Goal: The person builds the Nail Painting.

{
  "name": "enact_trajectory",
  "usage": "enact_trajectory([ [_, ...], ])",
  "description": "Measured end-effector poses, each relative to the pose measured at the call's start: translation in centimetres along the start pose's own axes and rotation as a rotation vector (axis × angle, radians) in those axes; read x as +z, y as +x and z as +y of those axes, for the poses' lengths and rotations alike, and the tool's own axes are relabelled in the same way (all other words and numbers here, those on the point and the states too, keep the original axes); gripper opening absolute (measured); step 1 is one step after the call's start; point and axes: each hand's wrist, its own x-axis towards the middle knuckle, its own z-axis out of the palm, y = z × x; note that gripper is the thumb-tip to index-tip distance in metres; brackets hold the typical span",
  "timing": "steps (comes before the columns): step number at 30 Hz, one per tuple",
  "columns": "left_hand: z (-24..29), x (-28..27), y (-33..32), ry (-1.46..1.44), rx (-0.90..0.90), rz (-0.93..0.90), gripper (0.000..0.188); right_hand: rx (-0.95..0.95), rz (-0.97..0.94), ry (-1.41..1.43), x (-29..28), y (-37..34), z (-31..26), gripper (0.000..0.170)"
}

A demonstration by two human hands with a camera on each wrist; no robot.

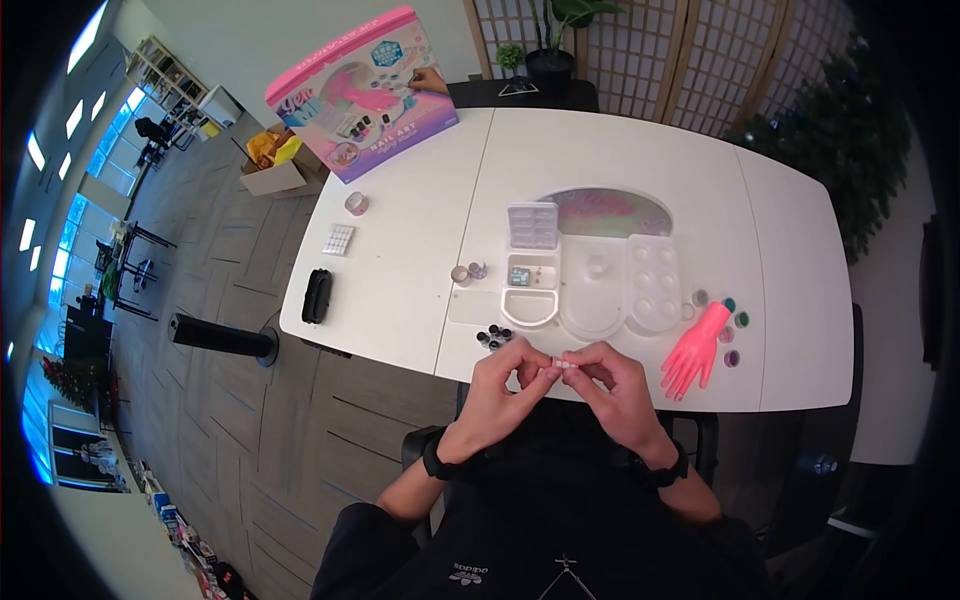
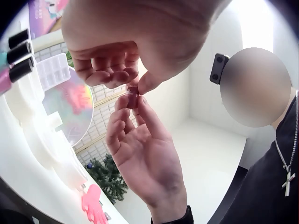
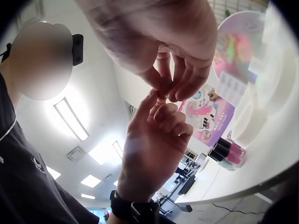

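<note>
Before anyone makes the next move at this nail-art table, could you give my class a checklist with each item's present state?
1. Small piece pinched between left fingers and right fingers: ok.
2. Piece identifiable: cannot tell, too small and partly covered.
3. Fingers free to pick up something else: not ok, both sets occupied.
4. Black caps on the bottles: ok.
5. Pink model hand lying on the table: ok.

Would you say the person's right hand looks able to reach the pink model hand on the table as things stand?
Probably yes: the pink model hand lies near the right hand, nothing visible between them, though the right hand is pinching a small piece.
</note>
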Motion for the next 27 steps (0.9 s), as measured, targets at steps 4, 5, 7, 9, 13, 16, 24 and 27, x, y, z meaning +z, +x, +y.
enact_trajectory([
  [4,1.7,-0.5,1.0,0.224,0.052,0.068,0.016,-0.082,0.027,-0.090,0.1,0.8,0.4,0.015],
  [5,2.0,-0.7,1.3,0.273,0.096,0.054,0.017,-0.106,0.034,-0.129,0.2,1.1,0.4,0.015],
  [7,2.3,-1.3,2.1,0.370,0.186,0.027,0.020,-0.127,0.049,-0.195,0.2,1.4,0.4,0.015],
  [9,2.1,-2.0,2.9,0.473,0.291,-0.034,0.021,-0.125,0.065,-0.235,0.4,1.8,0.5,0.015],
  [13,2.0,-3.2,4.3,0.576,0.297,-0.180,0.022,-0.093,0.087,-0.253,0.6,2.4,1.4,0.016],
  [16,2.2,-3.6,5.2,0.589,0.224,-0.247,0.021,-0.120,0.101,-0.280,0.8,2.9,2.3,0.021],
  [24,-0.3,-5.4,9.8,0.675,0.180,-0.268,0.015,-0.111,0.136,-0.489,0.8,4.4,3.7,0.040],
  [27,-3.1,-6.1,12.1,0.787,0.240,-0.163,0.013,-0.136,0.097,-0.627,0.4,4.3,4.2,0.041],
])
